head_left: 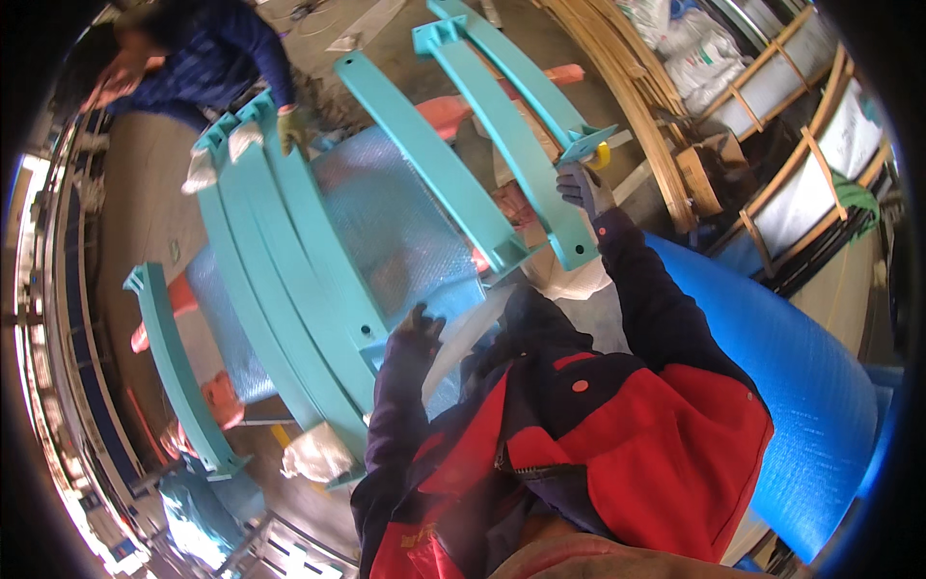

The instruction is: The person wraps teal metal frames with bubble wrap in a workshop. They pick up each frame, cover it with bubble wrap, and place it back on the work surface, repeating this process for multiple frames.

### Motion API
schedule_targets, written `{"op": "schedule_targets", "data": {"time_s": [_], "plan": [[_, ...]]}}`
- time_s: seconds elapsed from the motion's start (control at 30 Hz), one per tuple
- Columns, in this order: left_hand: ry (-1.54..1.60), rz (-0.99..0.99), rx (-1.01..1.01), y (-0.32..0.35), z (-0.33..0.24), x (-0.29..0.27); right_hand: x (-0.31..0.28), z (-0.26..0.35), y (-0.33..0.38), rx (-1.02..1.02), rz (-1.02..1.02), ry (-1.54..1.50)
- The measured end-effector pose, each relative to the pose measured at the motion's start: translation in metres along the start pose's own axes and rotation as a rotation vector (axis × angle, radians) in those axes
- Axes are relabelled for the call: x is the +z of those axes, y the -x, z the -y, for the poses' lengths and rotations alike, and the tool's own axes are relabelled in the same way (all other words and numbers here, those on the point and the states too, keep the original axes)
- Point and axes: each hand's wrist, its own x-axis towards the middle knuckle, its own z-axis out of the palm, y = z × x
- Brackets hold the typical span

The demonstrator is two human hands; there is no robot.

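My right hand (581,187), in a grey glove, has its fingers curled over the edge of a long teal metal beam (502,130), close to the end plate of another teal beam (516,72). Lower down, my dark-gloved left hand (417,335) is open with its fingers apart. It hovers by the near end of a curved teal beam (323,251) and the clear bubble wrap (386,222); whether it touches either is unclear. A separate teal beam (424,159) lies between my two hands.
At the far left, a co-worker in dark blue rests a gloved hand (290,130) on the grouped beams. A short teal beam (178,372) lies left, above orange-wrapped supports (222,400). To my right are a large blue roll (772,367), wooden planks (627,87) and a cardboard box (702,179).
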Motion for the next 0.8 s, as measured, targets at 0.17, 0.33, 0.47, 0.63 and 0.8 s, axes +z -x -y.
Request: {"op": "schedule_targets", "data": {"time_s": [0.17, 0.33, 0.47, 0.63, 0.8], "plan": [[0.824, -0.087, -0.422, -0.207, -0.004, -0.021, -0.059, 0.061, -0.067, -0.176, -0.134, -0.01], [1.032, -0.151, -0.428, -0.39, 0.024, -0.013, -0.124, 0.088, -0.225, -0.166, -0.238, 0.014], [1.149, -0.053, -0.72, -0.503, 0.05, 0.028, -0.166, 0.054, -0.371, 0.104, -0.313, -0.141], [1.164, -0.095, -0.793, -0.548, 0.039, 0.105, -0.137, 0.01, -0.473, 0.303, -0.161, -0.213], [1.309, -0.11, -0.907, -0.561, 0.026, 0.163, -0.105, 0.01, -0.502, 0.221, -0.069, -0.265]]}}
